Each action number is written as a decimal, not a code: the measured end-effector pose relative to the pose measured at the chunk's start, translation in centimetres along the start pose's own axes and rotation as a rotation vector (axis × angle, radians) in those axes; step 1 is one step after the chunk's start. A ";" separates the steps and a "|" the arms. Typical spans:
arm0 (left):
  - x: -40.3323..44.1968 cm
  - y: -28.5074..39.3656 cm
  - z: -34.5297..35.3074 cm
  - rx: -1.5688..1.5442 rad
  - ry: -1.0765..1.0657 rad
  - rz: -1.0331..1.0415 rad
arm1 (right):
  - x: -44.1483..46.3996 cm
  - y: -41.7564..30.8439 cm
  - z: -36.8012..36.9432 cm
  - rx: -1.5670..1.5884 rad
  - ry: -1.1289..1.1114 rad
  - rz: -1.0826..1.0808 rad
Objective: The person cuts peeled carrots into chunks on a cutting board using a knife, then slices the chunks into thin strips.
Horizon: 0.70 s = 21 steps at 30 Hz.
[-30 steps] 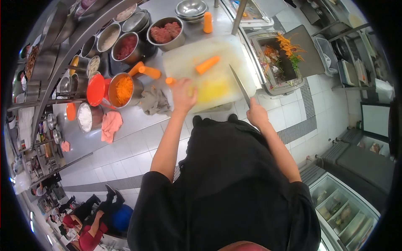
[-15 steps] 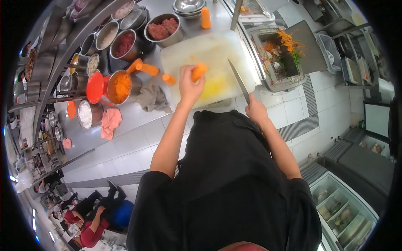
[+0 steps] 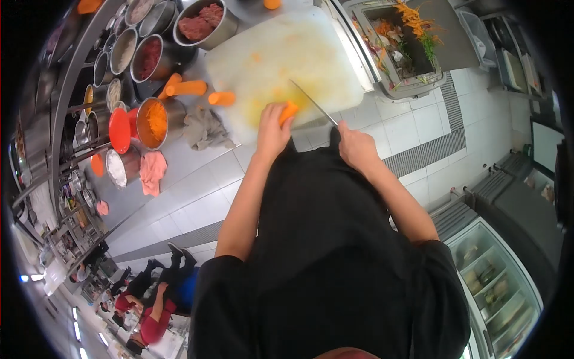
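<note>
A short piece of peeled carrot (image 3: 289, 112) is in my left hand (image 3: 274, 130), low over the near edge of the white cutting board (image 3: 287, 54). My right hand (image 3: 359, 148) grips the handle of a kitchen knife (image 3: 315, 103). Its blade points up and to the left across the board, a little right of the carrot and apart from it. Another carrot piece (image 3: 222, 99) lies at the board's left edge. Yellow-orange stains mark the board's surface.
Left of the board stand a pot of shredded carrot (image 3: 156, 122), a pot of raw meat (image 3: 203, 27) and more carrots (image 3: 186, 88). A grey cloth (image 3: 204, 128) lies nearby. Right of the board is a waste bin (image 3: 406, 60) with peelings. Other people (image 3: 158, 320) are at the lower left.
My left hand has brought the carrot piece down toward the board's near edge. The knife has swung leftward, closer to the carrot. The whole view has shifted.
</note>
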State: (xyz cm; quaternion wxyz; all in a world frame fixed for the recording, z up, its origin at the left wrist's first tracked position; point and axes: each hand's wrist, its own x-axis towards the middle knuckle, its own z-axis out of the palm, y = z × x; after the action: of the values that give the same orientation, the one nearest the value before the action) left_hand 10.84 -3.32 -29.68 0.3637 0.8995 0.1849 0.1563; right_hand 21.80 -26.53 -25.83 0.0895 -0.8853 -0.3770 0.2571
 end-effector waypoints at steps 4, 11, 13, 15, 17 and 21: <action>0.1 0.4 0.2 0.001 -0.029 -0.043 | -1.5 -0.7 -0.5 -0.019 0.013 -0.097; 0.0 -0.2 0.8 -0.002 -0.019 -0.042 | -3.5 -1.0 -2.1 -0.107 -0.026 -0.093; 0.1 -0.1 0.7 -0.025 -0.042 -0.072 | -3.7 -1.0 -2.2 -0.106 -0.006 -0.101; 0.1 0.0 0.8 -0.038 -0.036 -0.074 | -3.8 -1.2 -2.4 -0.105 0.010 -0.112; 0.2 0.0 0.7 -0.044 -0.042 -0.081 | -3.7 -1.4 -2.6 -0.130 0.026 -0.125; 0.3 0.3 0.5 -0.037 -0.050 -0.092 | -3.8 -1.5 -3.2 -0.152 0.039 -0.134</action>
State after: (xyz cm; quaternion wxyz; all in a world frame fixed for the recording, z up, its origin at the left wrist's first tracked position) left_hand 11.44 -3.72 -29.76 0.3914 0.8868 0.2141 0.1204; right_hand 20.36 -28.12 -21.08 0.0464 -0.8671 -0.4521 0.2037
